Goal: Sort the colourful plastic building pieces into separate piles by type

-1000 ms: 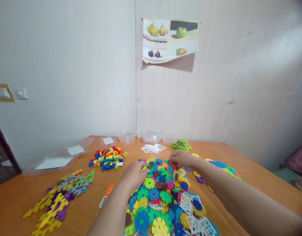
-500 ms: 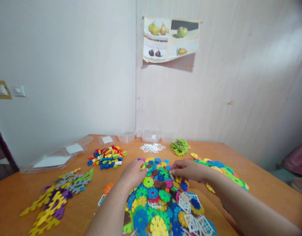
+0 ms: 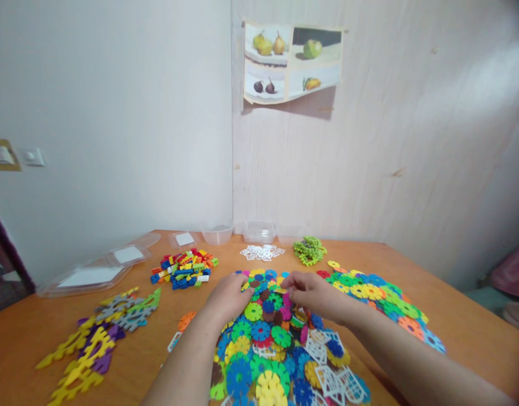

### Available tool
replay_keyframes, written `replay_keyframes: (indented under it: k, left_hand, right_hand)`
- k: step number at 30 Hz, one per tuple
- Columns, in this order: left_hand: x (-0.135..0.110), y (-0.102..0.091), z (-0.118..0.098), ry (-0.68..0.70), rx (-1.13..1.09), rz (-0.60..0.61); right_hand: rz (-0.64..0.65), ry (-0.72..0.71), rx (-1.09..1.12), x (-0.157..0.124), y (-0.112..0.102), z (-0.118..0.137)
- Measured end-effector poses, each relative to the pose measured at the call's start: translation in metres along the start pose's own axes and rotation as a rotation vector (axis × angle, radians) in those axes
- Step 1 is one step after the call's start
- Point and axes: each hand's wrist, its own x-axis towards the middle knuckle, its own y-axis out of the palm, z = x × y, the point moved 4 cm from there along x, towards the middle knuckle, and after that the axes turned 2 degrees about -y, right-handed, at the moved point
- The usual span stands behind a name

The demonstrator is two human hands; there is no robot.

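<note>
Pale walls (image 3: 128, 113) can be seen behind, with a fruit print (image 3: 292, 63) stuck up on one, and the orange-brown desk (image 3: 149, 352) is pretty well covered in plastic building bits. Front and centre is the main thing: a mixed pile of slotted discs (image 3: 261, 331), with white lattice pieces (image 3: 330, 382) tangled in near the close right edge. A second spread of discs (image 3: 369, 291) is laid out over to the right, just past the right forearm.

The left hand (image 3: 230, 297) is rested along the pile's left side, fingers loosely curved; whether anything is held can't be told. The right hand (image 3: 312, 294) is set at the pile's far right part, grip narrow, with a bit of yellow showing by the fingertips, but it can't be told if that's pinched or just lying underneath.

Step in hand, best guess: discs are being picked through by the right hand while the pile is steadied by the left. For the next move, a light fingertip pinch on one loose disc is probably called for, with the neighbours left undragged.
</note>
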Motion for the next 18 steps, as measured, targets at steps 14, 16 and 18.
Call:
replay_keyframes:
  k: [14,16,18]
  left_hand:
    - [0.001,0.003,0.003,0.026,0.074,-0.017]
    - [0.002,0.003,0.004,0.031,0.064,-0.010]
    - [0.002,0.004,0.005,0.033,0.043,-0.008]
  right_hand:
    - [0.131,-0.059,0.026,-0.018,0.007,0.025]
    - [0.182,-0.079,-0.103,-0.024,0.001,0.029]
    - [0.196,-0.096,-0.219,-0.027,-0.008,0.032]
